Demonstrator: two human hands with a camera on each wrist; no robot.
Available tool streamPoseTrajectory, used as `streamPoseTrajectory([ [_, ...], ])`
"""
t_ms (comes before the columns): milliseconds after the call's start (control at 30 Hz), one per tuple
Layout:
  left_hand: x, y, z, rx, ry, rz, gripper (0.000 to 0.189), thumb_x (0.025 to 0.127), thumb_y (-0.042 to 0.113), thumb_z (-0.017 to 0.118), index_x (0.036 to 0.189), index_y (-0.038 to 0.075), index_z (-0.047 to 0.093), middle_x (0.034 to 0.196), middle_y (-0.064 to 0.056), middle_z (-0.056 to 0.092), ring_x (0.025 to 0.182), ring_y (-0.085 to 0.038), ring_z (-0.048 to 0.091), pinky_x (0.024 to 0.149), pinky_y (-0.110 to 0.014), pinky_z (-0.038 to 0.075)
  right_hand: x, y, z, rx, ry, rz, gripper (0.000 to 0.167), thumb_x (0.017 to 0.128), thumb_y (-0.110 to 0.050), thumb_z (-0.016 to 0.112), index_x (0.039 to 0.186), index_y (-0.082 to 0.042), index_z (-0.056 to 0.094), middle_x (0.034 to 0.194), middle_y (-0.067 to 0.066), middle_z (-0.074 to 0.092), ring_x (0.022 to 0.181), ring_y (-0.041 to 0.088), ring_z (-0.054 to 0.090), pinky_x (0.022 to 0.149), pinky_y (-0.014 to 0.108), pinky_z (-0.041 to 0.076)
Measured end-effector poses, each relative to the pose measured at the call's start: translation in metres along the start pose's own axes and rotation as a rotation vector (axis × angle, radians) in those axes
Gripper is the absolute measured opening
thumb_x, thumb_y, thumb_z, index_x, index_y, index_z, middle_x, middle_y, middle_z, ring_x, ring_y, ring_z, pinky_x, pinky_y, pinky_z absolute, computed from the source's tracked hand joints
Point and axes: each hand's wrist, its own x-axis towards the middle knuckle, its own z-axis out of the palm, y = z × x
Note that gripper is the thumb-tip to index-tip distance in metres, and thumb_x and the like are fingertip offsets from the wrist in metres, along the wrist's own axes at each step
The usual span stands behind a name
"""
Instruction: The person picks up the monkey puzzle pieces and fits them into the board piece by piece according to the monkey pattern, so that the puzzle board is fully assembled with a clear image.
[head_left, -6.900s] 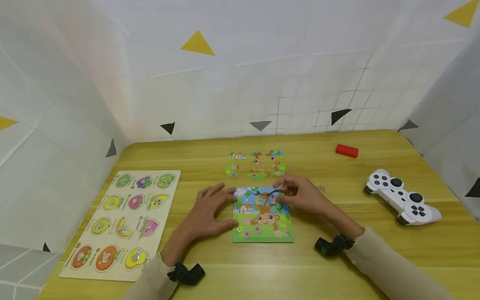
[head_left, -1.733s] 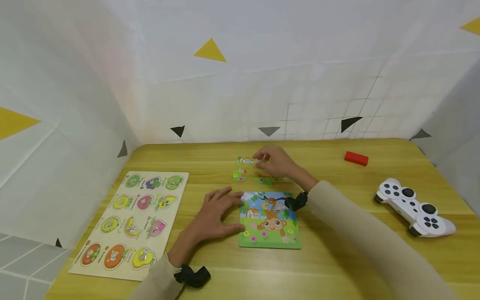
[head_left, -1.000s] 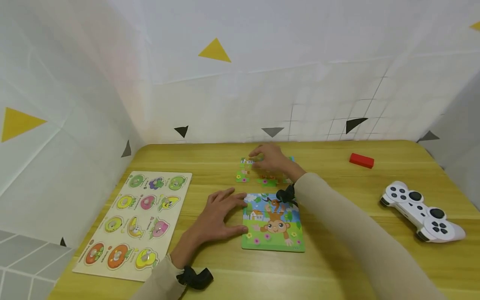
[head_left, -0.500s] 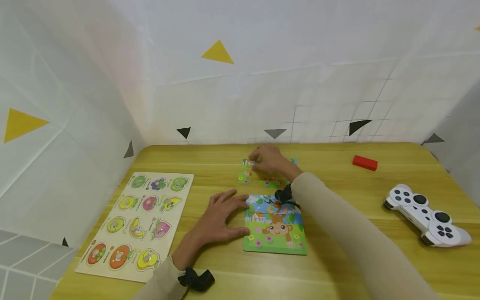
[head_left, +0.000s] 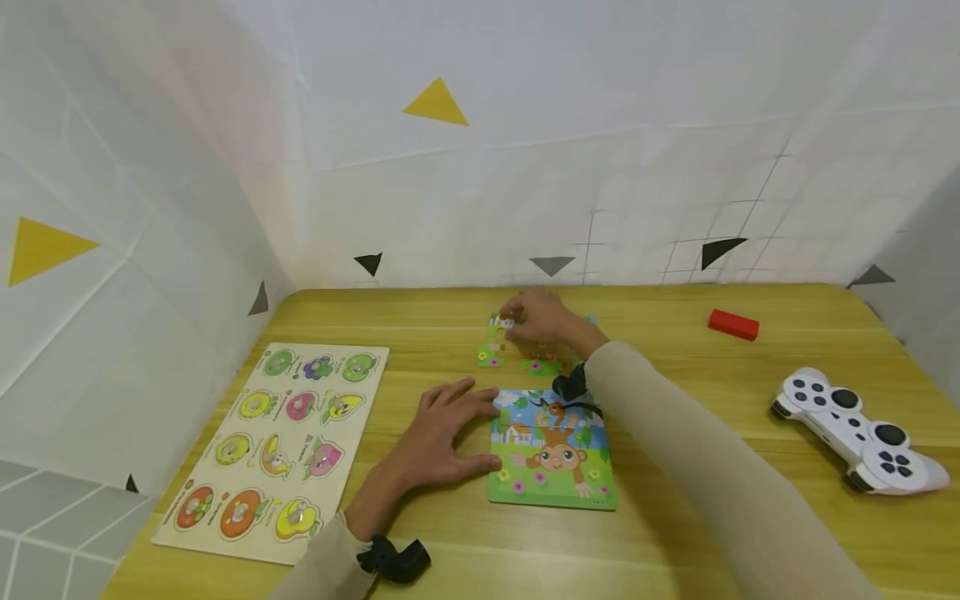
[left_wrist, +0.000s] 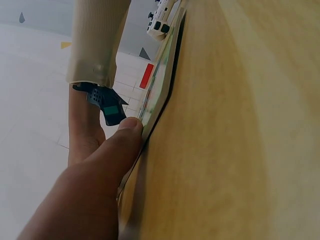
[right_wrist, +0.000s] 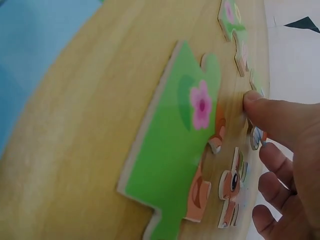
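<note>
A square puzzle board (head_left: pixel 551 454) with a monkey picture lies on the table. My left hand (head_left: pixel 441 433) rests at its left side, fingers spread, index finger at the upper left edge and thumb lower down. In the left wrist view that thumb (left_wrist: pixel 117 147) touches the board's rim. Beyond the board, my right hand (head_left: pixel 542 317) pinches a puzzle piece with a house (head_left: pixel 501 321) between thumb and index finger. Around it lie several loose pieces, among them a green piece with a pink flower (right_wrist: pixel 172 135) and a piece with a monkey's eye (right_wrist: pixel 231 185). The right hand covers some pieces.
On the left lies a wooden fruit peg board (head_left: pixel 288 433). A white game controller (head_left: pixel 855 433) and a red block (head_left: pixel 733 325) are on the right. White sheeting (head_left: pixel 480 200) rises behind the table's back edge. The right forearm reaches over the board's upper right corner.
The right hand has gone from the board's upper right to the loose pieces, and the house piece has just shifted slightly under its fingers. The left hand stays at the board's edge.
</note>
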Motion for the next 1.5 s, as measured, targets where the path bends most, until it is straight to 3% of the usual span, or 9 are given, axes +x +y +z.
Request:
streamPoseTrajectory([
  [233,0.0006,-0.0004,0.0004,0.015,-0.005,-0.002,0.06,0.087,0.068,0.066,0.137,0.034,0.058,0.161,0.016,0.041,0.157,-0.023,0.025,0.12,-0.054,0.019,0.002,-0.0002,-0.0012,-0.029,0.006,-0.003,0.036,0.093,-0.026,0.074,0.126,-0.009,0.071,0.122,0.012,0.069,0.114,0.03,0.062,0.103,0.052,0.047],
  [400,0.0008,-0.0003,0.0005,0.017,-0.001,0.0,0.06,0.087,0.068,0.066,0.136,0.034,0.059,0.16,0.015,0.042,0.156,-0.024,0.026,0.12,-0.054,0.02,0.0033,-0.0034,-0.0031,-0.075,0.006,0.01,0.045,0.093,-0.029,0.074,0.133,-0.01,0.066,0.12,0.01,0.072,0.108,0.027,0.068,0.098,0.047,0.052],
  [667,0.0009,-0.0005,0.0013,0.025,0.001,0.002,0.06,0.087,0.067,0.066,0.136,0.034,0.059,0.16,0.015,0.042,0.156,-0.024,0.026,0.12,-0.054,0.021,0.0045,-0.0036,-0.0043,-0.121,-0.013,-0.001,0.048,0.093,-0.031,0.074,0.137,-0.013,0.065,0.124,0.007,0.073,0.112,0.025,0.067,0.101,0.05,0.05],
  [767,0.0009,-0.0004,0.0014,0.02,0.003,0.006,0.06,0.087,0.067,0.067,0.136,0.034,0.059,0.16,0.014,0.043,0.156,-0.024,0.026,0.12,-0.055,0.021,0.0047,-0.0025,-0.005,-0.092,-0.026,0.001,0.049,0.093,-0.029,0.073,0.137,-0.011,0.065,0.125,0.01,0.073,0.103,0.024,0.071,0.094,0.045,0.055],
  [900,0.0006,-0.0009,0.0012,0.017,0.0,0.0,0.06,0.087,0.067,0.067,0.136,0.034,0.059,0.16,0.015,0.042,0.156,-0.023,0.025,0.121,-0.054,0.019,0.0064,-0.0008,-0.0068,-0.041,-0.065,0.017,0.051,0.092,-0.027,0.072,0.139,-0.009,0.063,0.127,0.015,0.071,0.079,0.024,0.074,0.076,0.039,0.06],
  [1100,0.0005,-0.0019,0.0016,0.029,0.002,0.004,0.06,0.087,0.067,0.067,0.136,0.034,0.059,0.16,0.016,0.042,0.156,-0.022,0.025,0.121,-0.055,0.019,0.0084,-0.0003,-0.0097,-0.059,-0.107,0.0,0.053,0.092,-0.027,0.071,0.142,-0.009,0.061,0.132,0.01,0.07,0.087,0.021,0.074,0.081,0.038,0.059],
  [1200,0.0004,-0.0019,0.0015,0.032,0.002,0.005,0.06,0.087,0.067,0.067,0.136,0.034,0.059,0.16,0.015,0.042,0.156,-0.023,0.026,0.121,-0.055,0.019,0.009,0.0006,-0.0098,-0.052,-0.118,0.002,0.054,0.092,-0.026,0.071,0.142,-0.01,0.061,0.132,0.01,0.07,0.076,0.022,0.074,0.08,0.039,0.06],
  [1433,0.0017,-0.0014,0.0017,0.026,-0.002,0.009,0.06,0.087,0.067,0.066,0.136,0.034,0.059,0.16,0.015,0.043,0.156,-0.023,0.026,0.12,-0.055,0.02,0.0037,0.0017,-0.0088,-0.117,-0.048,-0.028,0.052,0.092,-0.029,0.072,0.14,-0.011,0.063,0.126,0.011,0.069,0.111,0.028,0.067,0.094,0.048,0.055],
  [1500,0.0021,-0.0015,0.0015,0.024,-0.003,0.009,0.06,0.088,0.067,0.066,0.136,0.034,0.059,0.16,0.015,0.043,0.156,-0.023,0.026,0.12,-0.055,0.02,0.0007,0.0011,-0.0091,-0.115,-0.027,-0.033,0.052,0.092,-0.029,0.072,0.14,-0.01,0.062,0.123,0.013,0.067,0.11,0.03,0.066,0.094,0.049,0.054],
])
